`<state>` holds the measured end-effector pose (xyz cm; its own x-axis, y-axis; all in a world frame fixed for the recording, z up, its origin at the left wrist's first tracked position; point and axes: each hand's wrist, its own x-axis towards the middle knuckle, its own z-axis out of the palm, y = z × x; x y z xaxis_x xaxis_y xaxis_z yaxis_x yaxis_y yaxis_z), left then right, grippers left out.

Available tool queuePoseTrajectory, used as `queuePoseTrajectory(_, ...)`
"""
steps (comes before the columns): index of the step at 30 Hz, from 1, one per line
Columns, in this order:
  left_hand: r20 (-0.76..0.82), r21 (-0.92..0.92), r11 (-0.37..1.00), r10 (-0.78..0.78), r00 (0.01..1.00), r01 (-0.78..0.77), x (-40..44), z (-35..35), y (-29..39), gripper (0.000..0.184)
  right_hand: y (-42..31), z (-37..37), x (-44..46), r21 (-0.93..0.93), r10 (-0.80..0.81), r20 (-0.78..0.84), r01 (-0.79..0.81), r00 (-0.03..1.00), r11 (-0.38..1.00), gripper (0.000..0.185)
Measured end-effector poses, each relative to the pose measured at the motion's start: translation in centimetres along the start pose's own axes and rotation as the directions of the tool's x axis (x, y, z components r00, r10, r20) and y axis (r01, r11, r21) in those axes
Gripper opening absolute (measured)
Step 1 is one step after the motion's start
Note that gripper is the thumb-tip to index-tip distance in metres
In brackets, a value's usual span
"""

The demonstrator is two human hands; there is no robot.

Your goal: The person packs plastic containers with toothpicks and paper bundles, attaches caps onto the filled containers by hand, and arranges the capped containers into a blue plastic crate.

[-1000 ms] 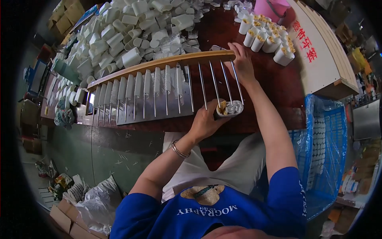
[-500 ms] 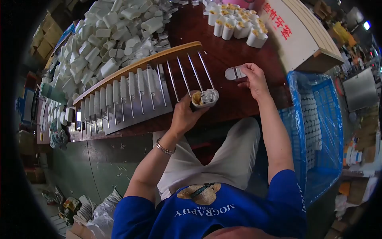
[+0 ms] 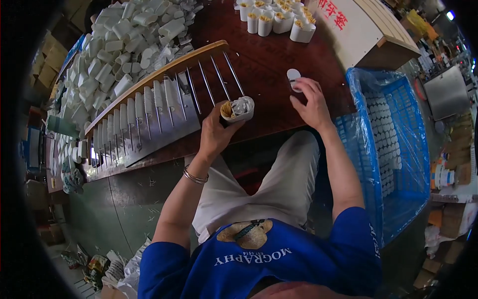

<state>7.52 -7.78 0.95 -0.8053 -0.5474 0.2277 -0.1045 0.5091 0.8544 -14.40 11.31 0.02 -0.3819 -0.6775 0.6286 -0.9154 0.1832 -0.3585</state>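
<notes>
A white oval plastic container (image 3: pixel 237 115) sits in my left hand (image 3: pixel 214 130), its fingers wrapped round the outside. Its open top shows tan toothpicks on one side and white pieces, perhaps floss picks, on the other. Over the dark red table, my right hand (image 3: pixel 312 102) has its fingertips on a pale oval lid (image 3: pixel 294 74). The thumb stands away from the lid, and part of the lid is hidden behind the fingers. Beyond my left hand stretches a wooden bar with metal rods (image 3: pixel 203 74), several of them carrying white sleeve-like pieces (image 3: pixel 148 102).
White empty containers (image 3: pixel 117 42) lie heaped at the back left. Filled toothpick containers (image 3: pixel 279 20) stand at the back, beside a wooden box (image 3: pixel 366 32) with red characters. A plastic-lined blue crate (image 3: pixel 366 129) holding rows of white containers is on my right.
My view has shifted, so the table things sit further left and higher. My right hand has turned the lid from lying sideways to pointing away, and its thumb has moved off the lid.
</notes>
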Motion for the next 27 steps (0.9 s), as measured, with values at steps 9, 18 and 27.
queuePoseTrajectory(9, -0.011, -0.066, 0.997, 0.048, 0.999, -0.049, 1.0, 1.5, 1.0, 0.047, -1.6, 3.1, 2.1, -0.448, 0.250, 0.032, -0.210, 0.968, 0.869, 0.042)
queuePoseTrajectory(18, 0.168, -0.511, 0.853, -0.023, 0.986, 0.107, -0.2, 2.4, 2.0, 0.047, -3.3, -0.6, 3.8, 0.687, 0.632, 0.567, -0.727, 0.528, -0.009, 0.044)
queuePoseTrajectory(27, 0.299, -0.590, 0.792, 0.036, 0.954, 0.155, -1.5, 2.8, 3.3, 0.063, -7.8, -1.8, 2.9, 0.700, 0.404, 0.628, -0.710, 0.665, 0.079, 0.044)
